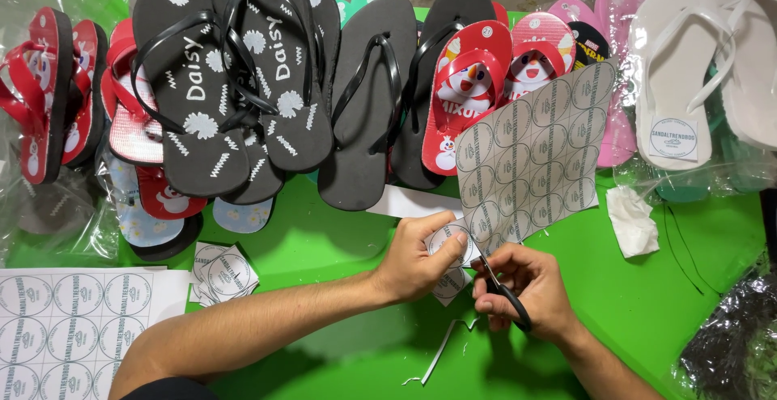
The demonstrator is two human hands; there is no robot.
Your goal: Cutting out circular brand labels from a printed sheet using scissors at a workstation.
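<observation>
From the head view, two bare arms reach over a green tabletop point(324, 246); the left hand point(417, 258) pinches the low edge of a sheet point(530, 153) of round stickers, with its fingers point(455, 242) clamped together on the paper; the sheet stands up from the hands and leans toward the sandals; it shows its grey back with rings of circles; the right hand point(530, 287) holds black scissors point(503, 287), fingers closed through the handles; the blades point up into the bottom of the sheet, just beside the left thumb; a cut round sticker point(449, 287) sits under the left hand, partly hidden.

A thin strip of paper point(437, 355) lies on the tabletop below the hands; a small pile of cut stickers point(222, 270) lies to the left, well apart from the hands; a flat sheet of uncut stickers point(69, 327) lies at the bottom left corner.

Along the far side sits a row of sandals; black ones with white flowers point(218, 84) are on the left; plain black ones point(368, 101) are in the middle; red ones with penguins point(469, 84) are just behind the held sheet; white ones point(676, 68) are on the right; a crumpled tissue point(633, 220) lies near the white ones.
</observation>
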